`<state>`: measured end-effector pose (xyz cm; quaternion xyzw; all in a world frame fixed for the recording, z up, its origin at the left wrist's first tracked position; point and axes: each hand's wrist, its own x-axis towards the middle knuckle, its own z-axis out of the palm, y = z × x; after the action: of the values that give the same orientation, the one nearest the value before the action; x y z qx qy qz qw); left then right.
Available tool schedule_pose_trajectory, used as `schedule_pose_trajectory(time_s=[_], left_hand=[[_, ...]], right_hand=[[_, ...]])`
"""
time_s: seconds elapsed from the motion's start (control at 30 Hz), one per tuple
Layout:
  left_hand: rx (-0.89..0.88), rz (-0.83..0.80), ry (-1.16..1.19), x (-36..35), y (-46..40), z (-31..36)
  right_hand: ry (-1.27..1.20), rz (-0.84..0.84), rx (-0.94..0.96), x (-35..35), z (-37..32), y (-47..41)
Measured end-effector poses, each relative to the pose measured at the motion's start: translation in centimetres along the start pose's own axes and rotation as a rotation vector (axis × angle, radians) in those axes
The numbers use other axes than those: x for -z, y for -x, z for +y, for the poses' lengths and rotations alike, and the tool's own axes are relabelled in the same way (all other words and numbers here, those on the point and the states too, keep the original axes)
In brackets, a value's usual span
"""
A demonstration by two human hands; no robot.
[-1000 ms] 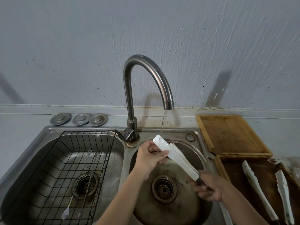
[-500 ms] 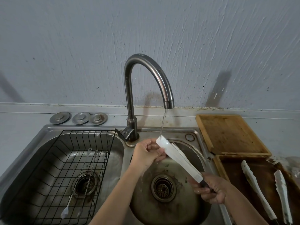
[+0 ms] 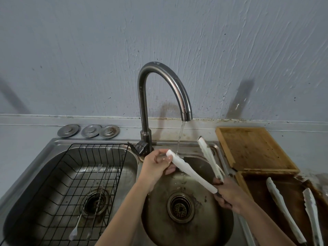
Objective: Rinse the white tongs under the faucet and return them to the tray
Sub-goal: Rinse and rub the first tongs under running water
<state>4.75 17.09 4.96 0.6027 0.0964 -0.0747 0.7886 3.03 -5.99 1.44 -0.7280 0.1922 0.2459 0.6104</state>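
Observation:
The white tongs (image 3: 191,172) are spread wide over the right sink basin (image 3: 188,228). One arm lies under the thin stream from the faucet (image 3: 165,77); the other arm (image 3: 209,157) points up and back. My right hand (image 3: 230,196) grips the tongs at their dark hinge end. My left hand (image 3: 156,166) holds the tip of the lower arm, fingers curled round it, right where the water lands. The dark wooden tray (image 3: 252,192) sits to the right of the sink.
Two more white tongs (image 3: 284,210) (image 3: 312,215) lie in the dark tray. A lighter wooden tray (image 3: 252,150) stands behind it. A black wire rack (image 3: 74,183) with thin utensils fills the left basin. Three metal drain covers (image 3: 88,130) sit on the counter behind.
The tongs have opened: one arm swung up and to the right while the other stayed under the stream. My left hand remains at the tip.

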Motion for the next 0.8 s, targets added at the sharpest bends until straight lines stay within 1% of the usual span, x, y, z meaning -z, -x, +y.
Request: schedule_pose_trajectory(time_s=[0.1,0.13,0.2,0.27,0.37,0.43,0.5,0.6,0.63,0.67,0.7,0.8], left_hand=[[0.158,0.019,0.106,-0.4,0.2,-0.4],[0.201,0.016,0.109,-0.6,0.2,-0.4],[0.266,-0.002,0.063,-0.7,-0.1,-0.5],[0.318,-0.021,-0.057,-0.8,-0.4,-0.5],[0.299,0.004,-0.372,-1.1,-1.0,-0.6],[0.231,0.061,-0.499,-1.3,-1.5,-0.4],[0.154,0.110,-0.555,-1.1,-2.0,0.2],[0.004,0.200,-0.690,-0.7,-2.3,1.1],[-0.042,0.203,-0.698,-0.7,-2.4,1.3],[-0.061,0.179,-0.659,-0.5,-2.5,1.3],[-0.042,0.131,-0.584,-0.4,-2.6,1.4],[0.141,-0.126,-0.307,0.2,-2.4,2.2]], right_hand=[[0.320,0.277,0.155,0.9,-0.3,-0.1],[0.432,0.362,0.225,1.1,-0.3,0.0],[0.546,0.480,0.372,1.4,-0.2,-0.2],[0.598,0.565,0.460,1.6,0.0,-0.5],[0.670,0.682,0.563,1.3,0.0,-1.0],[0.618,0.711,0.638,0.8,0.1,-1.2],[0.541,0.715,0.698,0.1,0.4,-1.4],[0.494,0.689,0.796,-0.6,0.9,-1.9],[0.474,0.678,0.824,-0.9,0.9,-2.0],[0.457,0.677,0.839,-1.0,0.9,-2.1],[0.450,0.684,0.855,-1.0,0.9,-2.1],[0.466,0.715,0.904,-0.3,0.6,-2.1]])
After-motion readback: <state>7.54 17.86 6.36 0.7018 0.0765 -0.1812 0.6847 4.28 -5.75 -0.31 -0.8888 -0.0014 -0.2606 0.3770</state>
